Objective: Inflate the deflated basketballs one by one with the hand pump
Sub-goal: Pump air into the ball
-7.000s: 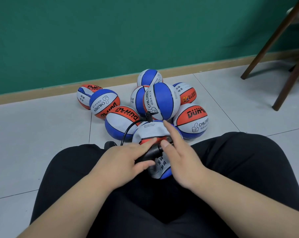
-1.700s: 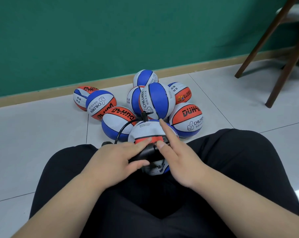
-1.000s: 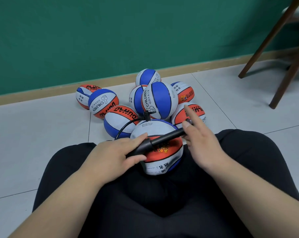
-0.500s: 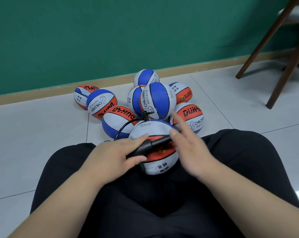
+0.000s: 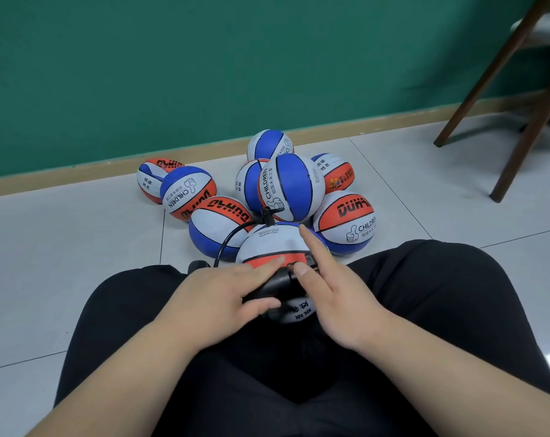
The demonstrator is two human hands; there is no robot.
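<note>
While the person sits with black trousers (image 5: 425, 310) spread apart, a basketball (image 5: 273, 244) rests between the knees. Across it lies the black hand pump (image 5: 277, 285), its long side running from low on the left to high on the right. The left hand (image 5: 223, 298) grips the pump's body, fingers laid over the top and thumb tucked below. The right hand (image 5: 336, 298) holds the other end, with the thumb on it and the pointer finger sticking out straight over the ball; its other fingers are hidden. The hands nearly touch. A thin black hose (image 5: 229, 239) curves from the pump's left end to the far top of the ball. Just behind, a pile of balls (image 5: 292, 187) in blue, white and orange lies on the grey floor (image 5: 62, 263). Farther back stand a green wall (image 5: 172, 74) and brown chair legs (image 5: 479, 89).
</note>
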